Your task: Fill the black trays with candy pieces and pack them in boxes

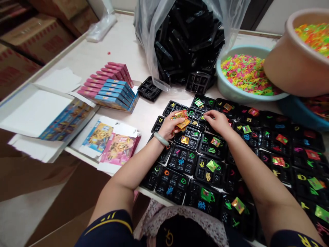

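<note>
My left hand [170,126], with a pale green bangle on the wrist, is closed on a small stack of shiny foil packets [181,118] above the black compartment trays [183,160]. My right hand [215,120] hovers just to the right of it with fingers pinched over a tray [196,116]; what they pinch is too small to make out. The trays cover the table in rows, and most carry one foil packet and small coloured rubber shapes.
A clear bag of empty black trays [187,41] stands at the back. A light blue basin [246,73] and a tan tub [303,51] hold neon rubber bands. Stacked pink and blue boxes [113,87] and flat box blanks [113,140] lie left, by cardboard cartons [31,37].
</note>
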Available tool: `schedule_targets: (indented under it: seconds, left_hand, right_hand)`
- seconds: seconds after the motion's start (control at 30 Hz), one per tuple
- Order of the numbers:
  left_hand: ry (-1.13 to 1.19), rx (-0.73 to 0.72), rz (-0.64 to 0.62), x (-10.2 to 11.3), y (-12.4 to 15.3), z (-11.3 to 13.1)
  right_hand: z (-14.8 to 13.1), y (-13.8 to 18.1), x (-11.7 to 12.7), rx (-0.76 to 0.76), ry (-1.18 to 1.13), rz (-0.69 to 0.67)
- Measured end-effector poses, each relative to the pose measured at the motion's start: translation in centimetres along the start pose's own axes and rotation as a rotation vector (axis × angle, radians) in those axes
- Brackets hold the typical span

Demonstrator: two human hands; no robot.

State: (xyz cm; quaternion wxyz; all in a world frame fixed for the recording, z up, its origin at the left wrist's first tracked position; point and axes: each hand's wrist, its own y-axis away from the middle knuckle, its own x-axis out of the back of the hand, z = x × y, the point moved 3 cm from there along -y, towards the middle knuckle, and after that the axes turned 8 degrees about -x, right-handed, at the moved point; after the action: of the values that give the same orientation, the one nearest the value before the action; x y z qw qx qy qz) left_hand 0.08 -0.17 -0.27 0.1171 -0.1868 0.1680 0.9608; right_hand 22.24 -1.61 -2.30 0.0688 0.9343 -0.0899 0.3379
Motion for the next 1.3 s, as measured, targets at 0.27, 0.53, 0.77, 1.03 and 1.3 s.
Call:
schedule_targets:
  seconds: [0.27,0.53,0.77,1.03,1.3]
  left_hand:
    - [-0.069,-0.013,-0.007,0.4,0.8,0.3]
    - [-0.047,-0.003,-0.006,1.2,0.4,0.3]
    - [-0.051,0.031,-0.049,0.5,0.1,-0.4]
    - [-0.15,0.053,-0.078,-0.4,0.0,-1.5]
    - [-0.184,0.088,-0.08,-1.3,0.4,-2.5]
  right_hand:
    - [-2.1,-7.1,-1.7,-0.033,0.403,0.162]
    - [0.0,-8.4,-1.3,-0.175,0.138,0.154]
    - [-1.6,-7.4,0.9,-0.059,0.192,0.21]
    - [-4.1,1.4,-3.8,-0.086,-0.476,-0.294]
    - [-2.3,2.8,-2.9,-0.284,-0.703,-0.326]
